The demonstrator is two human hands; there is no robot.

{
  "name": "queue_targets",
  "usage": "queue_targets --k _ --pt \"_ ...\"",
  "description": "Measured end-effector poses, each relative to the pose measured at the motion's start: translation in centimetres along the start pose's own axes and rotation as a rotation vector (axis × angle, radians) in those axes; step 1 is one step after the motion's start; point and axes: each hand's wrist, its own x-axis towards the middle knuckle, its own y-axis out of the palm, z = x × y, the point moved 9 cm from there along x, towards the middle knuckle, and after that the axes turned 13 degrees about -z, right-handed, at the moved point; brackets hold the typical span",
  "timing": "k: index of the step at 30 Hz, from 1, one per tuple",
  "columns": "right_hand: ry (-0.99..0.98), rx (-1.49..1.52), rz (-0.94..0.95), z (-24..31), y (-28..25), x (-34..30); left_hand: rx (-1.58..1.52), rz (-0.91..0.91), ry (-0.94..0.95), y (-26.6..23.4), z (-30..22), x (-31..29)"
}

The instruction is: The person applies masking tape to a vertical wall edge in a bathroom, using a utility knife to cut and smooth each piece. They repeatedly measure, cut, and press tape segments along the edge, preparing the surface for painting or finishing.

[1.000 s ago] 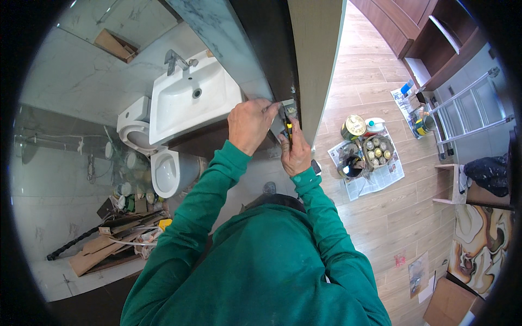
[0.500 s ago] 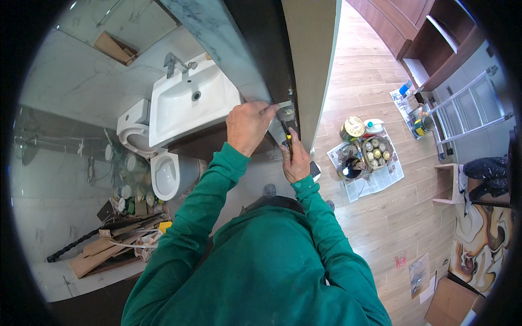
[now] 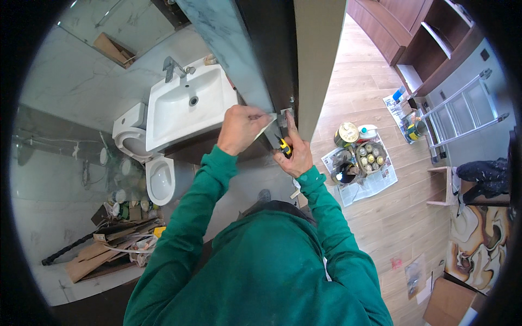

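My left hand (image 3: pixel 239 128) is closed on a thin pale strip that lies against the dark door frame (image 3: pixel 272 60). My right hand (image 3: pixel 294 151) grips a small yellow and black tool (image 3: pixel 284 145), its forefinger stretched up to a small metal plate (image 3: pixel 285 117) on the frame's edge. Both hands meet at that spot, at chest height. Green sleeves cover both forearms.
A white washbasin with tap (image 3: pixel 187 106) and a toilet (image 3: pixel 157 179) lie left, beyond the frame. Cardboard scraps and tools (image 3: pixel 109 250) are piled on the bathroom floor. Paint tins on newspaper (image 3: pixel 361 160) sit on the wooden floor right, with a ladder (image 3: pixel 462 108) and a cardboard box (image 3: pixel 448 299) farther off.
My right hand has slid a little lower on the frame and its forefinger now points up at the metal plate. The left hand stays on the strip.
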Motion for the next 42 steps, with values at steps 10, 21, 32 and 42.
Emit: queue_targets --k 10,21,32,42 --pt "0.028 -0.105 -0.088 0.1 2.2 -1.0 0.095 -0.036 -0.443 -9.7 16.4 -10.3" --pt "0.518 -0.033 -0.134 -8.3 1.4 -12.1 -0.377 0.046 -0.587 -5.7 20.6 -13.8" --pt "0.746 0.161 -0.223 -1.9 6.1 -16.4 -0.646 0.559 -0.456 3.2 14.2 -14.1" --pt "0.782 -0.048 -0.223 -2.3 9.4 -18.3 -0.724 0.805 -0.722 4.1 16.8 -16.7"
